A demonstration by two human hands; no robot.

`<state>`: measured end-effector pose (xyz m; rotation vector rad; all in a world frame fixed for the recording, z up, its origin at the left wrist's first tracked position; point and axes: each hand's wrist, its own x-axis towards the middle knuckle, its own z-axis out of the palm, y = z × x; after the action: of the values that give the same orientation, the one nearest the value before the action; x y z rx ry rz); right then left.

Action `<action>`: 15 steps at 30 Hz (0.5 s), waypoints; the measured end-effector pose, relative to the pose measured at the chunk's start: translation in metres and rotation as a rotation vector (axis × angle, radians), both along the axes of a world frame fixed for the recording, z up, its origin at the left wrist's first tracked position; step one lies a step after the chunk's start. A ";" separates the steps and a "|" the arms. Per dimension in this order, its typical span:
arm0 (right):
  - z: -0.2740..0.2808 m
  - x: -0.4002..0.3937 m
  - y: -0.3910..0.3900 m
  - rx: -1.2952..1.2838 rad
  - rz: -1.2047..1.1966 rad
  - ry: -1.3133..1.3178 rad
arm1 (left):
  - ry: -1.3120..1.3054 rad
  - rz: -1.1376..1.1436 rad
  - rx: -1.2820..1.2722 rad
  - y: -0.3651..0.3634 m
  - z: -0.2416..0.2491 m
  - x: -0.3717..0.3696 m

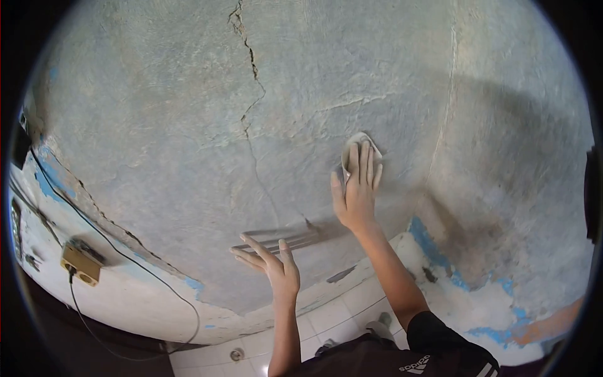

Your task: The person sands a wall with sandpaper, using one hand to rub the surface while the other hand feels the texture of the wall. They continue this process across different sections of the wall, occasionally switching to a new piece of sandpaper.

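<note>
My right hand point(358, 185) presses a pale folded sheet point(359, 138) flat against the grey wall point(326, 69), its edges showing past the fingertips. The sheet looks thin; its exact material I cannot make out. Lower and to the left, my left hand point(270, 261) is held up with its fingers apart and nothing in it, its shadow falling on the wall. A jagged crack point(252, 60) runs down the wall between the top edge and the area above my left hand.
At the left, a yellowish socket box point(80, 264) with a plug and a looping black cable point(135, 261) hangs on the wall. Blue paint patches point(427, 242) show at the lower right. White floor tiles point(330, 311) lie below, with my feet on them.
</note>
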<state>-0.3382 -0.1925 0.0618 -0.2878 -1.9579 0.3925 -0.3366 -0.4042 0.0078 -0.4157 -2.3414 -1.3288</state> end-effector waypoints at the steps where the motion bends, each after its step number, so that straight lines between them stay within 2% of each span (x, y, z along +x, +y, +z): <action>1: -0.014 0.002 0.006 0.014 0.011 -0.017 | -0.010 0.012 0.011 0.012 0.000 0.002; 4: -0.061 0.015 0.000 0.071 0.077 -0.044 | 0.026 0.008 0.023 0.049 0.005 0.007; 6: -0.069 0.032 0.000 0.128 0.240 -0.328 | 0.111 -0.015 -0.075 0.079 0.009 0.009; 7: -0.064 0.032 0.014 0.133 0.247 -0.327 | 0.068 -0.021 -0.053 0.091 0.017 0.013; 9: -0.044 0.028 0.047 0.135 0.114 -0.221 | 0.084 -0.002 -0.055 0.112 0.021 0.015; 10: -0.026 0.028 0.069 0.134 0.122 -0.227 | 0.099 0.010 -0.058 0.121 0.021 0.018; 12: 0.008 0.028 0.117 0.001 0.119 0.009 | 0.072 0.013 -0.032 0.139 0.019 0.023; 15: 0.007 0.029 0.156 0.047 0.155 -0.001 | 0.066 -0.003 -0.042 0.171 0.008 0.028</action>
<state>-0.3088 -0.0367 0.0692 -0.1059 -1.9940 0.4456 -0.3081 -0.2333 0.0156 -0.4688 -2.3186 -1.2508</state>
